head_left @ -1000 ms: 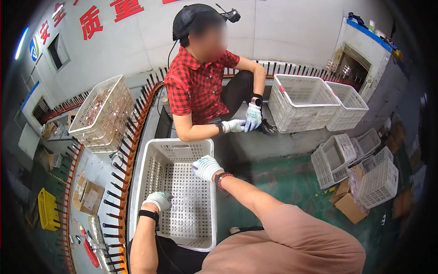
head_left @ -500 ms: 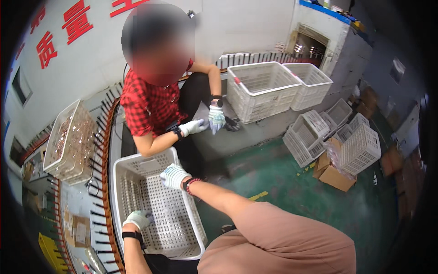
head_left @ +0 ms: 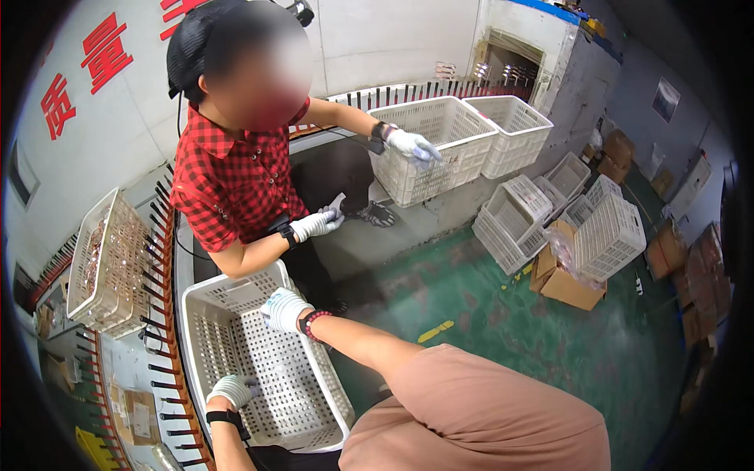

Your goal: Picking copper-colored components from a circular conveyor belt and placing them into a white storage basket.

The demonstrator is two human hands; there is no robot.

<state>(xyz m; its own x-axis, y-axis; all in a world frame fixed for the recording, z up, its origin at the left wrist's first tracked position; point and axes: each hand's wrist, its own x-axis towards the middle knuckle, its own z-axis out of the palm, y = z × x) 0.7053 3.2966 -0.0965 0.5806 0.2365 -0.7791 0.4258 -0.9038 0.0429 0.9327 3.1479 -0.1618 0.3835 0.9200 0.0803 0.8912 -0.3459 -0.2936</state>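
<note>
Crate (head_left: 292, 392), white plastic, long and open-topped, sits right in front of the wearer, slightly skewed, perforated floor showing. Should be light for its bulk: thin, holed walls. Looks stiff, with maybe a little flex in the long sides; not fragile, though smooth plastic could slide under gloves. Best hold: under the rim, one hand at each short end, or mid-way along both long sides for a level lift.

Left hand (head_left: 231, 390), striped glove, is over the near left part of the crate, fingers loosely bent; fingertips partly hidden, can't tell if they hold anything. Right hand (head_left: 284, 311), also gloved, is by the far right corner, half curled, nothing obvious in it; contact with the rim not clear.

Row of black pegs (head_left: 163, 369) runs just beside the left long wall. Across the far end sits a co-worker in a checked shirt (head_left: 212, 177), one gloved hand at a second crate (head_left: 416, 184), with a third crate (head_left: 518, 153) next to it. Farther left, a crate of shiny coppery pieces (head_left: 129, 286). Off right, on the green floor (head_left: 495, 345): piled crates (head_left: 510, 228), cardboard box (head_left: 577, 294).
</note>
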